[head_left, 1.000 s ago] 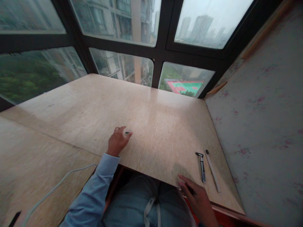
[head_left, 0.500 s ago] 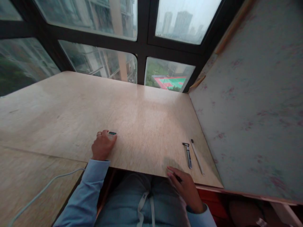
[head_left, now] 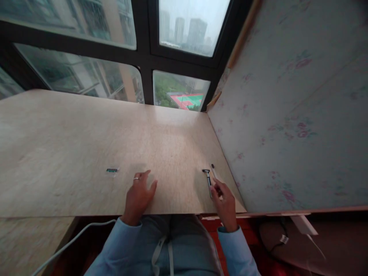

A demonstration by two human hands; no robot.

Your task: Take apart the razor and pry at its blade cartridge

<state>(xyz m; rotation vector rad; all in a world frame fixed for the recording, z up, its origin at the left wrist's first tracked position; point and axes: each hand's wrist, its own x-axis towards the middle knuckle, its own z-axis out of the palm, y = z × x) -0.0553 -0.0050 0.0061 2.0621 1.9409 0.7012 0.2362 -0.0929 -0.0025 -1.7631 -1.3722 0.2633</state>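
Note:
My right hand (head_left: 225, 201) is over the right part of the tabletop, its curved thumb and index finger apart. The thumb tip is beside the handle of a razor (head_left: 208, 178), whose head points toward the window; contact is unclear. Just right of the razor lies a white toothbrush (head_left: 214, 171) with a dark head, its lower part hidden by this hand. My left hand (head_left: 140, 195), with a ring on one finger, hovers near the front edge, fingers spread, holding nothing. To its left lies a small flat cartridge-like piece (head_left: 112, 170), dark and green, in what looks like clear plastic.
The pale tabletop (head_left: 166, 153) ends at a dark-framed window (head_left: 147, 76) and a flower-patterned wall (head_left: 287, 115) on the right. A white cable (head_left: 77, 234) runs below the front edge at left. Under the table at right sits a white box-like thing (head_left: 304, 225).
My left hand has let go of the small piece and moved right, away from it. My right hand has moved forward to the razor and toothbrush. The view has turned right.

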